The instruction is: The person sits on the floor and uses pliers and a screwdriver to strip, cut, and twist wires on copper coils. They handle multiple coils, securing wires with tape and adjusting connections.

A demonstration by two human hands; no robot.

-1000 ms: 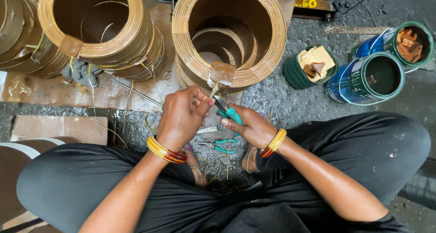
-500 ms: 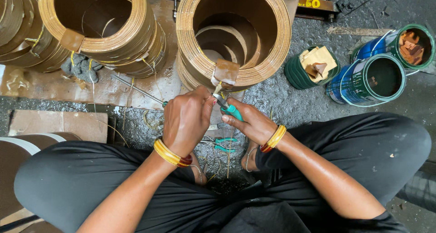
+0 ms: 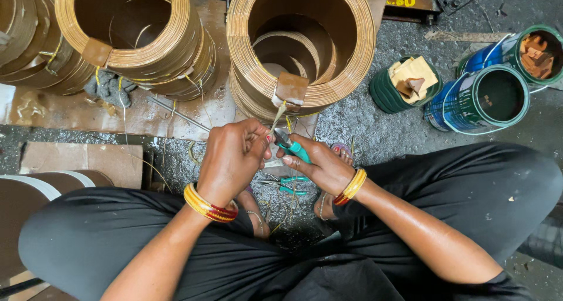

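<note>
Left hand (image 3: 231, 160) closed, pinching the near end of a thin strip (image 3: 277, 118) that climbs up and slightly right to the brown-taped joint (image 3: 291, 89) on the big wound coil (image 3: 352, 49). Just right of it, almost touching, right hand (image 3: 319, 167) wrapped around teal-handled pliers (image 3: 291, 148), nose aimed up-left at the same strip. Strip's long axis near to far, both hands at its near end. Spare pliers (image 3: 286, 185) on the floor (image 3: 363, 125) below; green cans (image 3: 495, 96) far right.

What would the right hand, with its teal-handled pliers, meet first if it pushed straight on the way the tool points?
The right hand aims its pliers up-left, so it would likely meet the left hand's fingers pinching the wire end; depth looks close.
</note>
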